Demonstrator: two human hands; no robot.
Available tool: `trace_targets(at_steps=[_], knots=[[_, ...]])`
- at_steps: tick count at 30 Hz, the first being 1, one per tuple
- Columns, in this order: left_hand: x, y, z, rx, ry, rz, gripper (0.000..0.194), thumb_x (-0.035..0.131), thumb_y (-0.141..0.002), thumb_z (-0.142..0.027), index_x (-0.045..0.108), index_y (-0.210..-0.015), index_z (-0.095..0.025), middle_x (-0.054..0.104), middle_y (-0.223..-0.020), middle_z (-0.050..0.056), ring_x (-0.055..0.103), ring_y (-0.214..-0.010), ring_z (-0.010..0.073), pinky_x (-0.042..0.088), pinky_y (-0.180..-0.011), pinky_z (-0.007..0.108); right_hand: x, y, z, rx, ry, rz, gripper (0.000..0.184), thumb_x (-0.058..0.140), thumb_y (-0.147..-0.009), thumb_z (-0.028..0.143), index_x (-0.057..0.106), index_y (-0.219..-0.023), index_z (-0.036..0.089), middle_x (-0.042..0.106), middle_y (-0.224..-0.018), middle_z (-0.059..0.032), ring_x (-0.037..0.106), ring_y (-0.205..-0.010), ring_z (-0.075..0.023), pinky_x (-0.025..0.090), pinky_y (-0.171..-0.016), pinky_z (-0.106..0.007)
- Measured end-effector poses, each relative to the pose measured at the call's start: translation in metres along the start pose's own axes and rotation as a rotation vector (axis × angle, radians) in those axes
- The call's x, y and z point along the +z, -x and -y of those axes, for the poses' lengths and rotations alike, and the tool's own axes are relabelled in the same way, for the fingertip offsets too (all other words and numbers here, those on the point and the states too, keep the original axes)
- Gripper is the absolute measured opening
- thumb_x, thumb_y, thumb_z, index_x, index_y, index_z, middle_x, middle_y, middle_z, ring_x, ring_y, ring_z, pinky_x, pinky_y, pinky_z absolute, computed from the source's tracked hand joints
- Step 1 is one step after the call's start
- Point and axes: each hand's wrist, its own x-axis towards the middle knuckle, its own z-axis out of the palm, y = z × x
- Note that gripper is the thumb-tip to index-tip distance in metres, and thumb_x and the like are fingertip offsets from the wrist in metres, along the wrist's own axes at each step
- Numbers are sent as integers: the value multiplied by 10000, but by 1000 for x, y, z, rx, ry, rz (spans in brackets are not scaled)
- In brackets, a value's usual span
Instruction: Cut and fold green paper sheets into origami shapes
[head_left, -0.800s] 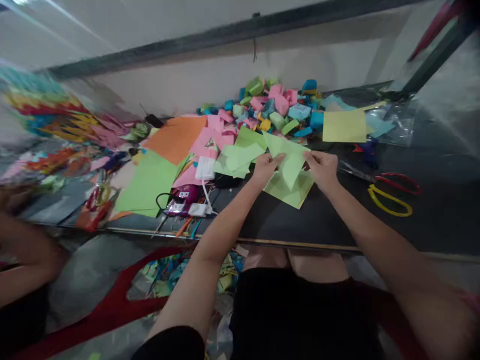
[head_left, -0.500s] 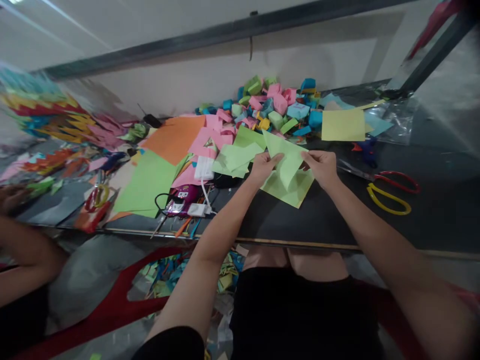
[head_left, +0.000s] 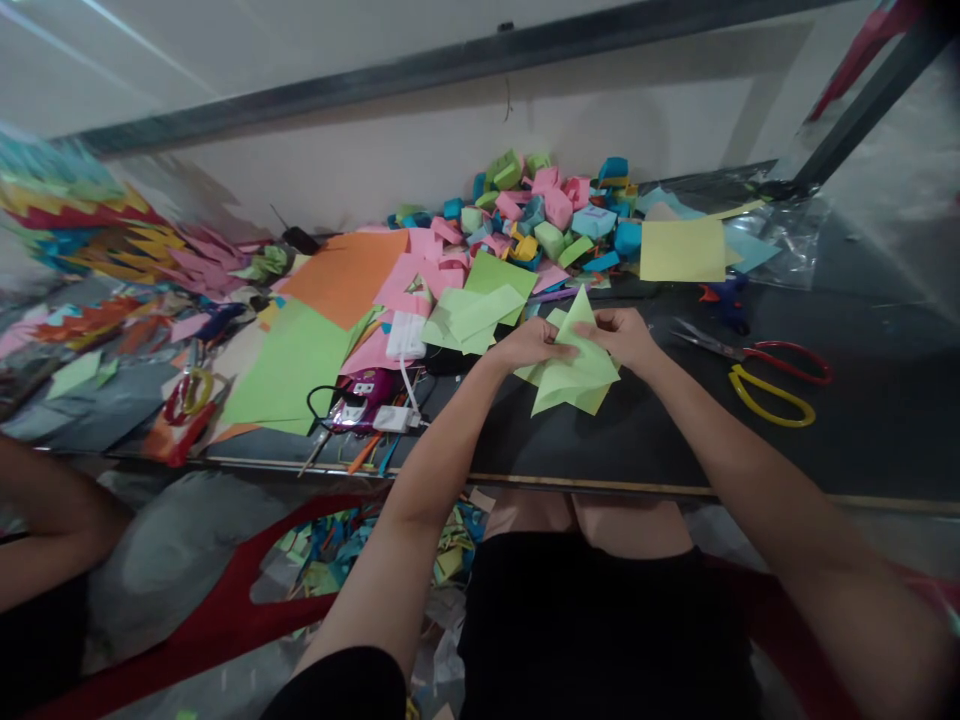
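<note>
A light green sheet of paper [head_left: 583,362], creased with a corner pointing up, is held between both hands just above the table. My left hand [head_left: 531,343] pinches it from the left side. On the right, my right hand [head_left: 624,334] grips it near its upper edge with bent fingers. Another pale green sheet [head_left: 598,400] lies under it, mostly covered. Left of my left hand rest more light green sheets [head_left: 472,318] on a darker green square [head_left: 501,275]. Scissors [head_left: 750,352] with one red and one yellow handle lie open to the right.
Folded paper pieces [head_left: 555,210] form a heap along the wall. A yellow sheet [head_left: 682,250] lies at the back right. Orange paper [head_left: 349,275], a large green sheet [head_left: 281,365] and a purple power strip [head_left: 364,400] are leftward. Another person's arm [head_left: 52,510] shows at far left.
Both hands have moved closer together and the held sheet has turned and folded between them, its point now upward. The co-worker's hand at the left has left the green scraps.
</note>
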Motion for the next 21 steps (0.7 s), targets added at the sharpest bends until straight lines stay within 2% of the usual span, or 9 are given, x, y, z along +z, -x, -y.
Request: trace_targets(at_steps=[3, 7, 10, 14, 21], knots=[[-1, 0, 1, 4, -19, 18, 286, 920, -686, -255, 683, -583, -134, 659, -574, 20, 541, -509, 74, 414, -504, 215, 1, 1, -2, -40, 117, -66, 521, 851, -626, 673, 800, -748, 169, 667, -621, -19, 554, -567, -148, 428, -515, -283], [-8, 3, -2, 39, -95, -89, 378, 915, -706, -356, 647, -540, -146, 551, -501, -25, 426, -459, 41, 308, -463, 201, -2, 0, -1, -78, 169, -197, 530, 810, -663, 695, 728, -624, 173, 596, -572, -2, 518, -552, -138, 368, -499, -279], [-11, 6, -6, 26, -110, -130, 304, 913, -699, -381, 735, -634, -143, 568, -522, -29, 454, -483, 49, 366, -502, 206, -8, -4, -2, -83, 129, -305, 529, 818, -658, 693, 693, -599, 183, 592, -572, -3, 538, -561, -148, 379, -495, -281], [-10, 6, -7, -7, -116, -154, 258, 909, -694, -355, 763, -670, -143, 559, -502, -42, 481, -488, 57, 434, -540, 210, -20, -11, -7, -79, 62, -401, 524, 850, -612, 694, 692, -614, 194, 635, -601, -16, 584, -576, -174, 421, -495, -293], [-20, 3, 3, -23, -56, -137, 241, 945, -627, -236, 772, -752, -123, 715, -641, 11, 619, -558, 74, 528, -600, 215, -36, -18, -10, -99, 63, -487, 507, 853, -645, 656, 612, -577, 215, 559, -568, 2, 574, -606, -177, 425, -507, -299]])
